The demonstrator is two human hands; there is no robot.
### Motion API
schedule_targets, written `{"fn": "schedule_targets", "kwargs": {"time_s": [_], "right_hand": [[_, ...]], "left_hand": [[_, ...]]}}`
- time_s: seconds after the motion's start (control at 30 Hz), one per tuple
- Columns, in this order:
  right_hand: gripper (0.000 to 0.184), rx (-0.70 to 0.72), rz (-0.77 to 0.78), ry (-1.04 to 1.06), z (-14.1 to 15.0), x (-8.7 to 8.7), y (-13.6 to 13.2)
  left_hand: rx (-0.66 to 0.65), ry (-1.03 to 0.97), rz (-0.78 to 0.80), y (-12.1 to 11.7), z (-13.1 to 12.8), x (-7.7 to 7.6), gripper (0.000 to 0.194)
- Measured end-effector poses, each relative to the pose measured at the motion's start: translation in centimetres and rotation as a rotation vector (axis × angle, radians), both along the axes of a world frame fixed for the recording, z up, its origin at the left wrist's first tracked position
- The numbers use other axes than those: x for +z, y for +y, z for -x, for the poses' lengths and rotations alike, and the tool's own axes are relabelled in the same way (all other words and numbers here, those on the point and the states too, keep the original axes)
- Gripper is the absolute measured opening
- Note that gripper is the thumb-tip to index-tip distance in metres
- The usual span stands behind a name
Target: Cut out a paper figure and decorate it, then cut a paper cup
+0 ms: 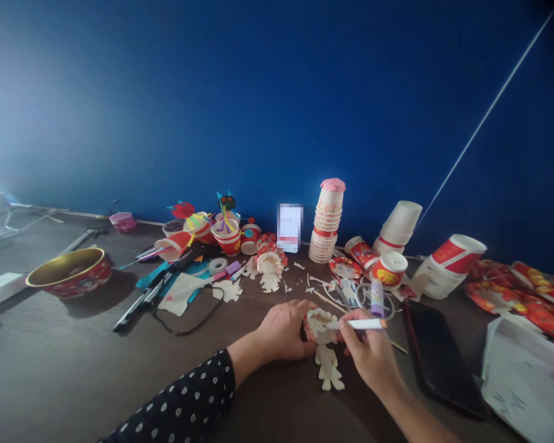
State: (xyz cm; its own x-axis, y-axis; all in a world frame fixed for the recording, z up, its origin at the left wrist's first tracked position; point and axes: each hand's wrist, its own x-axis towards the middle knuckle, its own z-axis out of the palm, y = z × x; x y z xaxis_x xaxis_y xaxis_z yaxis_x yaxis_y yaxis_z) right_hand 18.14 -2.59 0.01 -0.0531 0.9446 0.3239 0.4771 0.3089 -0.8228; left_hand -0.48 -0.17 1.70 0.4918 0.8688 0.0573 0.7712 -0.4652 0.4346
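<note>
My left hand (284,332) is closed around the left side of a cut paper cup piece (327,363), pale inside with a red patterned edge. Its lower part is shaped like a small figure and lies toward me on the table. My right hand (373,354) pinches a white marker pen (365,323), its orange-tipped end pointing right. The pen's other end is over the pale inside of the cut piece; whether it touches the paper I cannot tell. Just beyond, a similar cut cup (270,271) rests among paper scraps.
A tall stack of paper cups (327,221) stands at the back. Left are a red-gold bowl (69,274), a selfie stick or tripod (141,304) and a tape roll (218,266). To the right lie a glue stick (377,299), a dark phone or tablet (443,357) and a white box (526,375).
</note>
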Motion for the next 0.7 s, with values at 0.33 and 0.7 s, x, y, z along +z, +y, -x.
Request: {"fn": "schedule_targets", "kwargs": {"time_s": [0.33, 0.7], "right_hand": [[0.018, -0.025, 0.002, -0.154, 0.28, -0.34, -0.02], [0.020, -0.023, -0.007, -0.193, 0.28, -0.31, -0.04]], "left_hand": [[0.006, -0.052, -0.035, 0.07, 0.01, -0.51, 0.056], [0.013, -0.046, -0.037, -0.05, -0.06, -0.46, 0.054]]}}
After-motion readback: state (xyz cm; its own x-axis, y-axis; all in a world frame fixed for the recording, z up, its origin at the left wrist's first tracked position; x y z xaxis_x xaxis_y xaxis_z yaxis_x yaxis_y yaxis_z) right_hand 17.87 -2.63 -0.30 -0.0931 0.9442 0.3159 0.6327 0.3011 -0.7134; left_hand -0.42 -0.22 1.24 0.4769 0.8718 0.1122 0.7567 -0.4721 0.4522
